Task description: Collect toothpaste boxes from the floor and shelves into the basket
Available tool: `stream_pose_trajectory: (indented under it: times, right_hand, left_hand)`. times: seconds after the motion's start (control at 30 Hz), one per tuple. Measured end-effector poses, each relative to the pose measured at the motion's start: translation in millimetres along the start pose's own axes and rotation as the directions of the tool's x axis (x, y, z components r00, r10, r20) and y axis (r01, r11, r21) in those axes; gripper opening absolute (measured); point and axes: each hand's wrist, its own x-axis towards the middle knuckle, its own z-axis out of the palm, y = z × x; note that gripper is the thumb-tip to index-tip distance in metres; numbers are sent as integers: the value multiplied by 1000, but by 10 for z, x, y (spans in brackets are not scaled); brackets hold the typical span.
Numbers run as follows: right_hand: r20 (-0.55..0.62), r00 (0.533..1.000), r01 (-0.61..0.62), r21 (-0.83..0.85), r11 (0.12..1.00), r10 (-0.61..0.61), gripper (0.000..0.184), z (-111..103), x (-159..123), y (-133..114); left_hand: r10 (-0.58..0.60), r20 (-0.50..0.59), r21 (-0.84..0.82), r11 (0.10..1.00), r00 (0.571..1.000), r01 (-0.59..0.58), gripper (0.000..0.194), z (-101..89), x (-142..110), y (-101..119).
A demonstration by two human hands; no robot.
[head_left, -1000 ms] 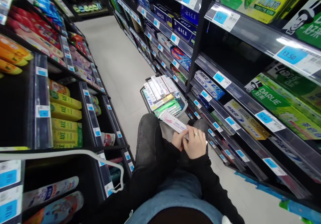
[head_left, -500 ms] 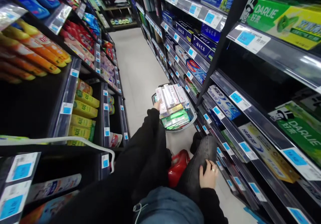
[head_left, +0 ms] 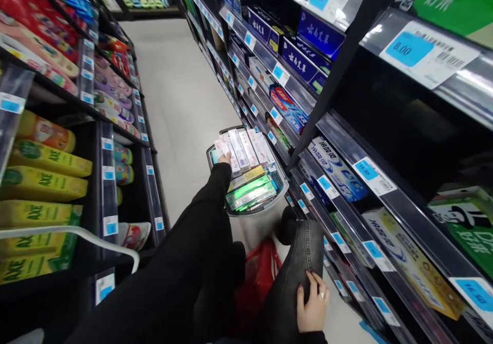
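Note:
My left hand [head_left: 225,158] reaches down into a grey shopping basket [head_left: 283,187] on the floor. Its fingers are closed at the near left end of a slim white toothpaste box [head_left: 233,166]. More white boxes [head_left: 259,149] lie side by side to the right of it. A yellow box [head_left: 246,178] and several green packs [head_left: 252,194] lie in the nearer part of the basket. My right hand [head_left: 314,303], with a ring on one finger, rests with fingers apart on the knee of my grey jeans [head_left: 304,251]. It holds nothing.
Shelves of toothpaste boxes [head_left: 335,167] with price tags rise close on the right. On the left stand yellow AXE bottles [head_left: 44,185] and slippers [head_left: 111,77]. A white cable-like strip [head_left: 77,231] crosses the lower left. Something red [head_left: 260,277] is between my legs.
My view has dipped and come closer to the basket, which appears larger and further left. My left hand stays at the white boxes, and my right hand remains on the knee.

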Motion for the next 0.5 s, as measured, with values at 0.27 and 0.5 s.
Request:
stream_pose_trajectory:
  times: [0.27,0.5]
  right_hand:
    - [13,999,38,-73,997,-37,36,-36,15,-11]
    - [-15,988,148,-125,981,-151,37,-43,47,42]
  left_hand:
    - [-26,-40,198,980,999,34,51,150,159,-11]
    - [-8,-20,335,942,1000,14,47,102,17,95]
